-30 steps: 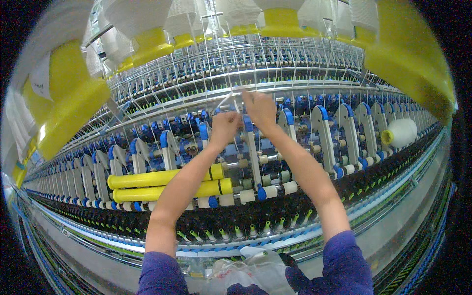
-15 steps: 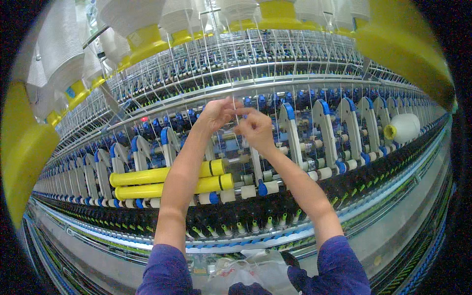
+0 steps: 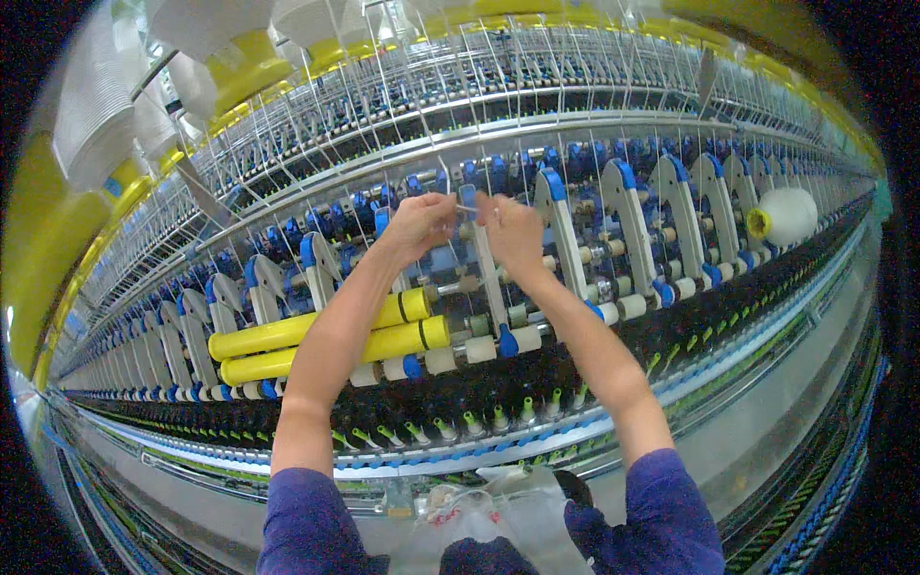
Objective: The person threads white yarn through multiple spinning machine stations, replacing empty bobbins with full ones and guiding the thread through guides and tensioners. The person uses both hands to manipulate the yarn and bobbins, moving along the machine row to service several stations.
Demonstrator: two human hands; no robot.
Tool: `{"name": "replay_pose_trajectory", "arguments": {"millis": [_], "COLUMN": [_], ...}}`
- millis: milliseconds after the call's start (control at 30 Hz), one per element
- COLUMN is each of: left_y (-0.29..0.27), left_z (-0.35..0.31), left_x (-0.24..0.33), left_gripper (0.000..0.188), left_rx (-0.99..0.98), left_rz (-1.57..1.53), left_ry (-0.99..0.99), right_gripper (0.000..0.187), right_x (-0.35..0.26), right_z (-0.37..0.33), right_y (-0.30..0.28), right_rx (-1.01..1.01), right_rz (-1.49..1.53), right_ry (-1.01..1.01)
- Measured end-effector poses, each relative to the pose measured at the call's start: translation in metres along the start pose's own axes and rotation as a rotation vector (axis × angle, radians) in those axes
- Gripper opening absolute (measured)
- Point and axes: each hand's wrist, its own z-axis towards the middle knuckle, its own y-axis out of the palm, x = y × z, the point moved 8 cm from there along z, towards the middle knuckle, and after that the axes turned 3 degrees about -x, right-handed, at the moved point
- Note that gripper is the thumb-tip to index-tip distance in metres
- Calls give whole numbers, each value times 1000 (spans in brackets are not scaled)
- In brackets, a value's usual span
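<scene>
Left hand (image 3: 422, 222) and right hand (image 3: 513, 230) have closed together since a moment ago, both pinching a thin white thread (image 3: 467, 207) between them above the yellow rollers (image 3: 326, 345). Judged: thread ends now being joined.

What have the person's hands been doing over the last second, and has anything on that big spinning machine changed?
The left hand and right hand have drawn closer, fingertips now nearly meeting on a thin thread pinched between them. A second ago they sat further apart. The yellow tubes and the white yarn cone look unchanged.
</scene>
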Motion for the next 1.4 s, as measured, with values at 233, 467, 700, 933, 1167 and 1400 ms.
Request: {"name": "replay_pose_trajectory", "arguments": {"millis": [233,467,700,933,1167,1400], "left_y": [12,10,5,56,125,127], "left_z": [12,-57,-160,-147,-76,-169], "left_x": [-31,28,95,127,125,96], "left_gripper": [22,21,20,19,17,16], "left_rx": [-210,-275,-161,-208,-303,-330], "left_rz": [997,1321,1355,1492,1712,1479], "left_ry": [-43,-4,90,249,285,316], "right_gripper": [35,76,70,66,64,86], "right_x": [-142,-291,-355,-355,-278,-154], "right_z": [13,42,44,39,24,-26], "right_y": [-74,-74,-35,-22,-55,-96], "right_rx": [-243,-319,-472,-544,-485,-363], "right_rz": [539,749,743,832,996,719], "right_ry": [-302,-541,-529,-464,-284,-187]}}
